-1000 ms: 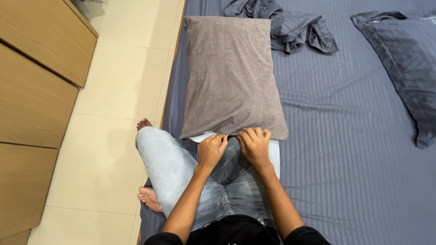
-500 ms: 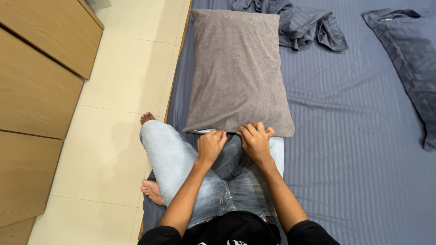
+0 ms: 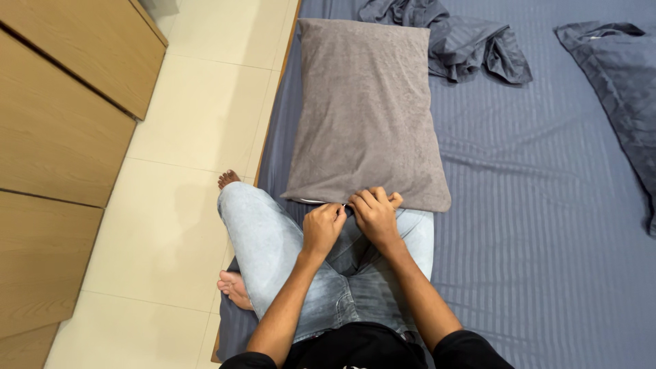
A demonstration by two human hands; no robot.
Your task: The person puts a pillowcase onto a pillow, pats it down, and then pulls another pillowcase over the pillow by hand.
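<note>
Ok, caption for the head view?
Both hands pinch the near edge of a grey pillow on a blue bed.

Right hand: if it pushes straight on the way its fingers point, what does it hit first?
The right hand already has its fingers on the near edge of the grey pillow, pointing up the bed. Going on, it would likely press straight into the pillow; nothing else lies between.

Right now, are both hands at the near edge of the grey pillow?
Yes, the left hand and right hand both grip the near edge of the grey pillow.

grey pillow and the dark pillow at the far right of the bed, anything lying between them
In the head view, only bare striped bedsheet lies between the grey pillow and the dark pillow; a crumpled dark cloth sits farther up.
</note>
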